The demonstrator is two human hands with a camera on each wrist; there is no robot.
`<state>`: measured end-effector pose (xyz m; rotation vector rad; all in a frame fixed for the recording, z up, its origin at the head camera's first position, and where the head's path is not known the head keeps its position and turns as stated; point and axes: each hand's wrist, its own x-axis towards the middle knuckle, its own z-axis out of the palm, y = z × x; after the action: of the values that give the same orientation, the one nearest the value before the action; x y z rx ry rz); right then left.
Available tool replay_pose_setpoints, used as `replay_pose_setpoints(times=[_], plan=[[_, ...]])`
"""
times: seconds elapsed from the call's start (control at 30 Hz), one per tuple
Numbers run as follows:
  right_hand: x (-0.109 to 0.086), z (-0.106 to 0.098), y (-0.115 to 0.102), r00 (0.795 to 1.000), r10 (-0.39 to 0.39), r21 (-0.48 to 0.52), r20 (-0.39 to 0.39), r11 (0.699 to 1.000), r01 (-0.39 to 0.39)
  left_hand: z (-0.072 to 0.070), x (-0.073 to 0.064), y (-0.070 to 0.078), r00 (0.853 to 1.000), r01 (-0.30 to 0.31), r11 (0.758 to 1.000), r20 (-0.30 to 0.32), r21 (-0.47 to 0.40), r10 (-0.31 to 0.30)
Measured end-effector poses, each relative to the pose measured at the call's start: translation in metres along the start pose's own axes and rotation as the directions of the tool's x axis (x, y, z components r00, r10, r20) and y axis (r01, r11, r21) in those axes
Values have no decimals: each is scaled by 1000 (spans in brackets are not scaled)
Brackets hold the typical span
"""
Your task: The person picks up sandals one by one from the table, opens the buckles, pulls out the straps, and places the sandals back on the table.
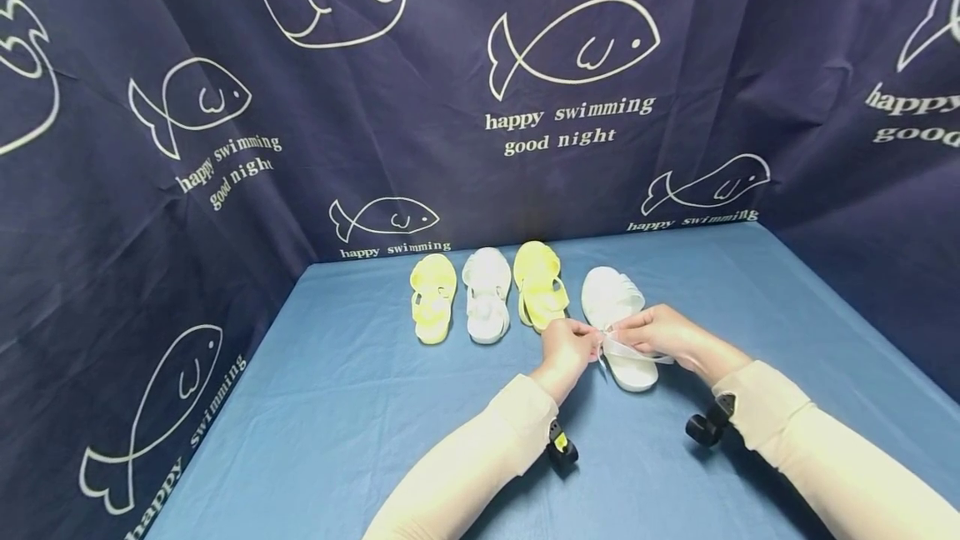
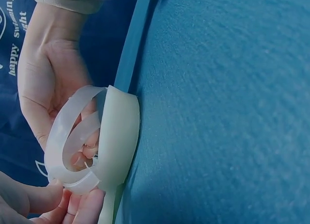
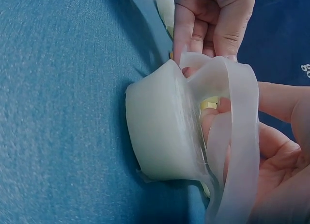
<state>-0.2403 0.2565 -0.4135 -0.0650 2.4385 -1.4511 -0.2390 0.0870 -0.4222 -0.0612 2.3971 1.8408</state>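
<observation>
A white sandal (image 1: 632, 375) lies on the blue cloth with its heel toward me. Its translucent ankle strap (image 2: 57, 141) arches up over the heel part. My left hand (image 1: 566, 350) pinches the strap's end between thumb and fingers at the sandal's left side. From the right, my right hand (image 1: 670, 332) holds the strap near that same spot, its fingertips meeting the left ones. In the right wrist view the strap loops in front of the right hand's fingers (image 3: 271, 139), partly covering them. The fastening itself is mostly hidden by the fingertips.
Left of the white sandal stand a yellow sandal (image 1: 536, 273), another white sandal (image 1: 487, 290) and a second yellow sandal (image 1: 432, 298) in a row. The blue cloth surface (image 1: 337, 407) meets dark blue fish-print curtains (image 1: 450, 148) at the back and sides.
</observation>
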Motion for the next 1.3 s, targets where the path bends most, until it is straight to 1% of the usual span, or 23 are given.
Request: replay_pose_setpoints(times=[0.23, 0.43, 0.5, 0.63, 0.73, 0.83, 1.07, 1.3], plan=[[0, 2, 1, 1000, 2, 11, -6, 1000, -1, 0, 0, -2, 1000, -11, 1000, 7, -26, 11], [-2, 2, -2, 1000, 20, 4, -8, 1000, -20, -2, -2, -4, 1000, 5, 997, 30, -71, -3], [-2, 1, -3, 1000, 26, 0, -12, 1000, -26, -2, -2, -3, 999, 24, 997, 50, -70, -20], [-3, 0, -5, 999, 30, -9, -16, 999, -31, -2, -2, -2, 993, 79, 995, 90, -53, -74], [-4, 0, -5, 999, 32, -8, -11, 999, -32, -2, -2, -1, 991, 98, 994, 99, -51, -93], [-3, 0, -4, 999, 36, -2, -6, 999, -36, -2, -2, -2, 992, 91, 995, 96, -43, -87], [0, -1, -5, 999, 36, -22, -18, 999, -37, -4, -1, -1, 997, 19, 1000, 79, -14, -18], [-2, 0, -5, 999, 31, -35, -19, 999, -32, -4, -1, -3, 998, 24, 999, 67, -46, -21]])
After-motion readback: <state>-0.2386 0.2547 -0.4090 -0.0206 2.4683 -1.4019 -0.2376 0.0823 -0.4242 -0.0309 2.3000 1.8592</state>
